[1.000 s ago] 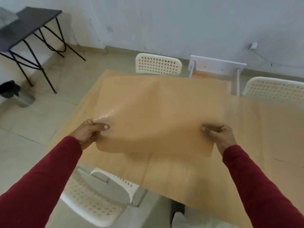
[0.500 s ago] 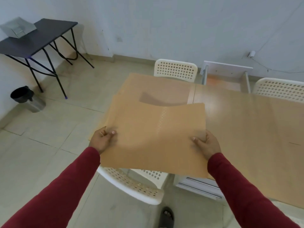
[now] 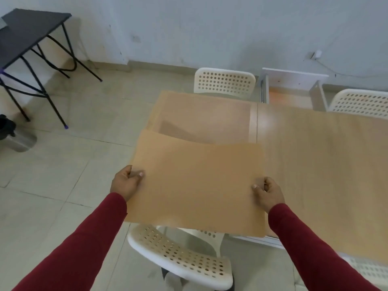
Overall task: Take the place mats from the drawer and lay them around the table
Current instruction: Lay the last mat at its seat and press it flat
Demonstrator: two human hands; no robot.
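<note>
Two hands hold one tan place mat point(image 3: 195, 185) above the near left corner of the wooden table point(image 3: 325, 164). The left hand point(image 3: 126, 182) pinches its left edge, thumb on top; the right hand point(image 3: 267, 193) pinches its right edge likewise. A second mat point(image 3: 201, 116) lies flat on the table's far left end. Three white perforated chairs show fully: one near point(image 3: 180, 261), two far point(image 3: 224, 82) point(image 3: 360, 102).

- pale, scuffed wall point(image 3: 210, 28) runs across the back, with a low skirting at its foot
- floor point(image 3: 52, 175) of light beige tiles, thin dark joints
- black folding side table point(image 3: 31, 28) on crossed metal legs, far left by the wall
- dark bin point(image 3: 12, 135) at the left edge, beside those legs
- white perforated chairs — one point(image 3: 224, 82) at the far edge of the wooden tabletop, one point(image 3: 180, 255) at its near edge
- white cable and plug point(image 3: 317, 54) on the wall, right
</note>
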